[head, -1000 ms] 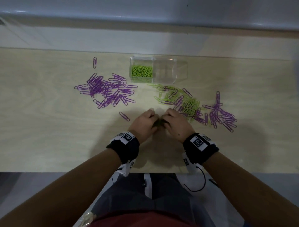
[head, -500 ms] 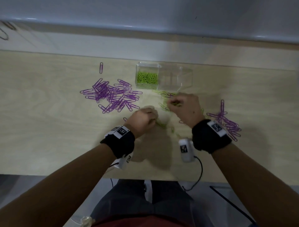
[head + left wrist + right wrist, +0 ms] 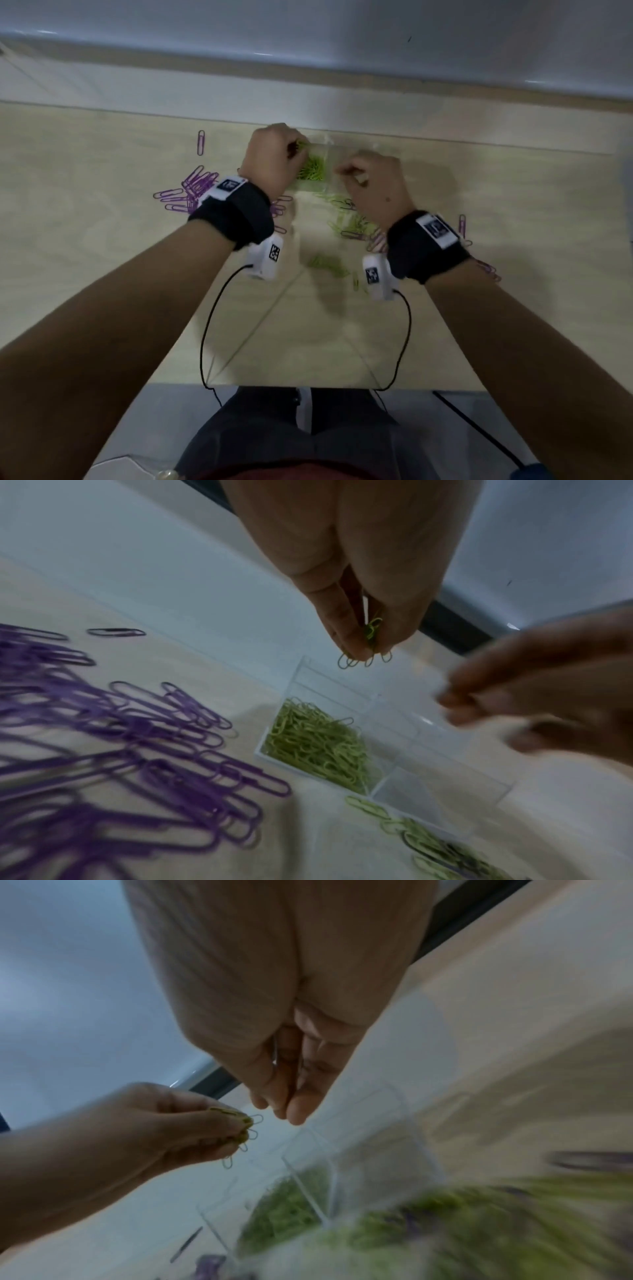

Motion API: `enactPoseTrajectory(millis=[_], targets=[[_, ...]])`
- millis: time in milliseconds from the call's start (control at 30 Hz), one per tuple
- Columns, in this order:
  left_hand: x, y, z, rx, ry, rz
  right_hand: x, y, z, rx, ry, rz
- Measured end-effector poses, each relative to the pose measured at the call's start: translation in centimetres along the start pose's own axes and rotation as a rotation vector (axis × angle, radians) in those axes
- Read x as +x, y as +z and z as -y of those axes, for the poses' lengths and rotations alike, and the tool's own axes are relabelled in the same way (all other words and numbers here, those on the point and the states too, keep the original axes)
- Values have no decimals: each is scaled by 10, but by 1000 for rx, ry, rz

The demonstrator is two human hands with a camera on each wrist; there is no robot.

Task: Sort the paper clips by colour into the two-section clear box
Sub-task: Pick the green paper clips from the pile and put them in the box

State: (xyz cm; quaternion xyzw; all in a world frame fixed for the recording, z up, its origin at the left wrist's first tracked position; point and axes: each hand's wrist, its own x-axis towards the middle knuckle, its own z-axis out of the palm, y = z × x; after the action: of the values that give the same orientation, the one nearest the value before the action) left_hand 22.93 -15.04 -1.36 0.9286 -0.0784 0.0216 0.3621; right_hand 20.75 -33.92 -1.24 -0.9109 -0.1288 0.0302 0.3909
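The two-section clear box point(image 3: 329, 150) point(image 3: 404, 788) stands at the back of the table. Its left section holds green clips point(image 3: 313, 171) point(image 3: 318, 748); the right section looks bare. My left hand point(image 3: 296, 149) point(image 3: 365, 647) hovers above the left section and pinches a small bunch of green clips point(image 3: 371, 627) point(image 3: 245, 1129). My right hand point(image 3: 340, 169) point(image 3: 284, 1112) is over the right section with fingertips pressed together. A thin wire glints between its thumb and fingers; the clip's colour is hidden.
A purple clip pile point(image 3: 191, 188) point(image 3: 137, 737) lies left of the box, with a lone purple clip point(image 3: 200, 142) behind it. A mixed green and purple pile point(image 3: 352, 222) sits in front of the box, a small green cluster point(image 3: 327, 263) nearer me, more purple clips point(image 3: 489, 267) at right.
Both hands have moved away from me, from the table in front of the box to above it. The left hand carried its green clips along; the right hand left the mixed pile.
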Motion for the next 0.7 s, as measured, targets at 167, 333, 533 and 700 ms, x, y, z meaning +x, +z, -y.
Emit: enactPoseTrajectory(millis=[167, 333, 533, 700], targets=[[7, 19, -4, 221, -33, 170, -70, 8, -40, -153, 122, 78], [-21, 47, -21, 198, 368, 29, -96, 32, -56, -264, 196, 95], [-35, 100, -31, 321, 213, 445, -111, 38, -54, -357, 112, 2], [-47, 100, -28, 143, 8, 372, -130, 27, -58, -263, 31, -16]])
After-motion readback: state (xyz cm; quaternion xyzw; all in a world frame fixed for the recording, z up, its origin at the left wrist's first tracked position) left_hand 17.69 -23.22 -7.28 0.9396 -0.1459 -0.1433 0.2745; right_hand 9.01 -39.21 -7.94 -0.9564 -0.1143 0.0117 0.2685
